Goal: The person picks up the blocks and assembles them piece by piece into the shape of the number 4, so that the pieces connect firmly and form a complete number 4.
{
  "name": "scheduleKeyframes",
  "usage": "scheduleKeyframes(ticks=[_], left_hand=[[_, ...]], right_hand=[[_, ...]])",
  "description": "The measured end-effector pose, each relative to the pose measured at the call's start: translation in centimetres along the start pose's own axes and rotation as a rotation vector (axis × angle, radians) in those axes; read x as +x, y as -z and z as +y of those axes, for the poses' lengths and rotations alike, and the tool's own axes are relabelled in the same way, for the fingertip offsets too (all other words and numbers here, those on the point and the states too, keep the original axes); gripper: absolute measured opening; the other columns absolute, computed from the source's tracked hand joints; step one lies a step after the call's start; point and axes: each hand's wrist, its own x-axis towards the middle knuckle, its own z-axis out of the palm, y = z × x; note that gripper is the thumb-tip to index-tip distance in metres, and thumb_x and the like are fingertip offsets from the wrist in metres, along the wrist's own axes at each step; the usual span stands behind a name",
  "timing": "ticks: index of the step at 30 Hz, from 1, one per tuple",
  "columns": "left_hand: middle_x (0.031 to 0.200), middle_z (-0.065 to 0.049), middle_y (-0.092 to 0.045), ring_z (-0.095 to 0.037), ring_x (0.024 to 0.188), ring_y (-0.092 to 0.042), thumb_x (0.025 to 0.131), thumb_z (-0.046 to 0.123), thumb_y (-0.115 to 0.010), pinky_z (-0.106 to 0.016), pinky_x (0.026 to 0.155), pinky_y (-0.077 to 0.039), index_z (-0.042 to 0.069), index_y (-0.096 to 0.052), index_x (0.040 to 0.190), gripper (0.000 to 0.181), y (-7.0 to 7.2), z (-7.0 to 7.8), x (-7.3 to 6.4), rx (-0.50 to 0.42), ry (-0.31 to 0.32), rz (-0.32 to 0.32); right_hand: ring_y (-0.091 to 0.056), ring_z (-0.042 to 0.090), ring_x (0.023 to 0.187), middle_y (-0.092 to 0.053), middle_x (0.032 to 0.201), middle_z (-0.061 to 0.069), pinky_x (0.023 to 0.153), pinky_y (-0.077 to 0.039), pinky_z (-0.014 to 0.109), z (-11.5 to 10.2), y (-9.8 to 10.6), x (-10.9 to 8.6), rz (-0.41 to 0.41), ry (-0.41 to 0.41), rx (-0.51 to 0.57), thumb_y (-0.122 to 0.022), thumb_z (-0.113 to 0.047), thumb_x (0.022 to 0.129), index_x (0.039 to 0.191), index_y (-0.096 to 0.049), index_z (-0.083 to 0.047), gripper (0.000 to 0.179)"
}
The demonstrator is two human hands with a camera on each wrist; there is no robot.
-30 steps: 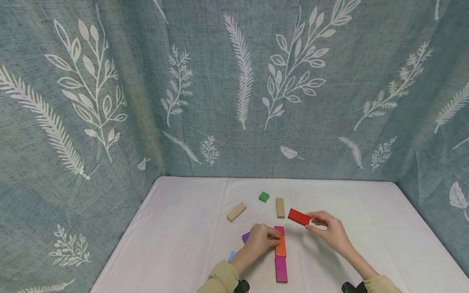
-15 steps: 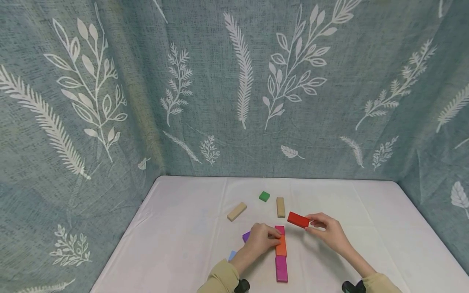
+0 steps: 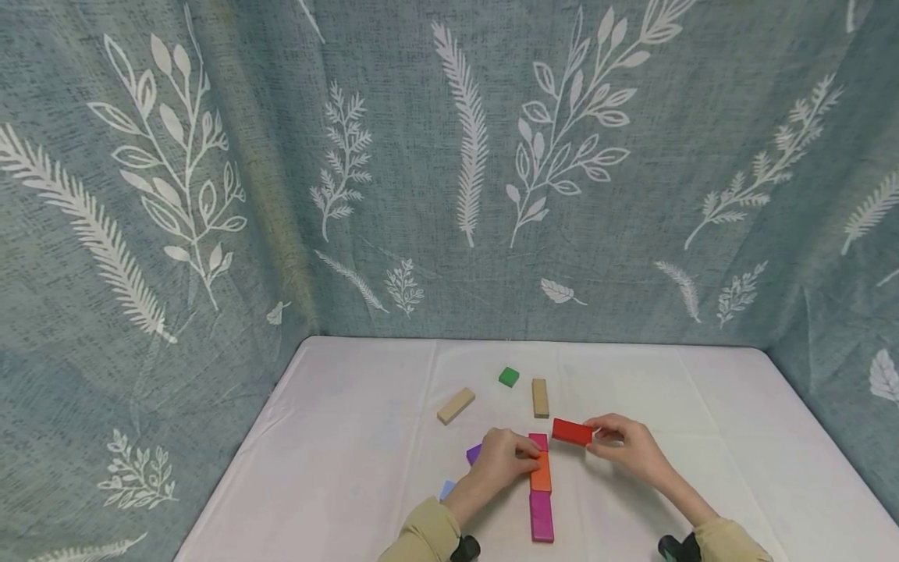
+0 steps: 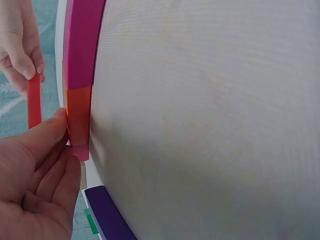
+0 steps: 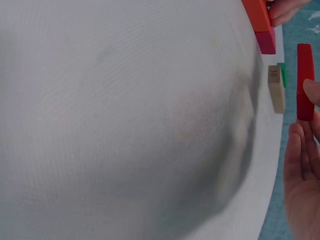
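Note:
My left hand [image 3: 501,460] reaches in from the left, with thumb and bent fingers holding the orange block [image 3: 541,478] near its far end. That block stands in line between a pink block [image 3: 538,439] beyond it and a magenta block [image 3: 541,519] on the near side. In the left wrist view, the left fingers [image 4: 65,182] partly cover the pink one. My right hand [image 3: 630,446] pinches one end of a red block [image 3: 572,432]. It is held in the air, pointing left towards the row, and appears apart from it in the right wrist view.
Two plain wooden blocks, one slanted [image 3: 456,406] and one straight [image 3: 540,398], lie beyond the row near a green block [image 3: 509,377]. Purple [image 3: 474,453] and light blue [image 3: 446,490] blocks are partly hidden behind my left arm. A white cloth covers the table [image 3: 351,421].
My right hand has brought the red block lower and nearer in the head view, and the block is turned more level. The left hand stays at the orange block.

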Motion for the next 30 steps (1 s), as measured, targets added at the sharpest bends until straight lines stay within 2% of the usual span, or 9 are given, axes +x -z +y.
scheduleKeyframes(ticks=[13,25,30], left_hand=[[0.087,0.003,-0.075,-0.008,0.086,-0.069,0.075,0.011,-0.079,-0.020,0.081,-0.051,0.010,-0.078,0.086,0.011,-0.1,-0.1,0.0,0.016,-0.018,0.002],[0.087,0.003,-0.075,-0.009,0.087,-0.068,0.075,0.012,-0.079,-0.022,0.083,-0.049,0.011,-0.078,0.087,0.011,0.0,0.0,-0.2,0.011,0.004,-0.004],[0.087,0.003,-0.075,-0.008,0.086,-0.069,0.075,0.011,-0.079,-0.022,0.082,-0.049,0.011,-0.078,0.087,0.011,0.0,-0.2,-0.2,0.005,-0.009,-0.001]], right_hand=[[-0.060,0.005,0.081,-0.069,0.098,0.007,0.072,-0.054,0.020,1.1,-0.5,0.2,-0.060,0.088,-0.079,-0.075,-0.009,0.077,0.105,-0.069,-0.003,0.029],[-0.057,0.004,0.081,-0.068,0.098,0.004,0.072,-0.054,0.020,1.7,-0.7,0.5,-0.105,0.099,-0.070,-0.076,-0.011,0.078,0.105,-0.069,-0.006,0.028],[-0.056,0.003,0.082,-0.068,0.098,0.005,0.072,-0.053,0.020,1.6,-0.9,0.6,-0.127,0.101,-0.071,-0.075,-0.011,0.078,0.105,-0.069,-0.006,0.028]])
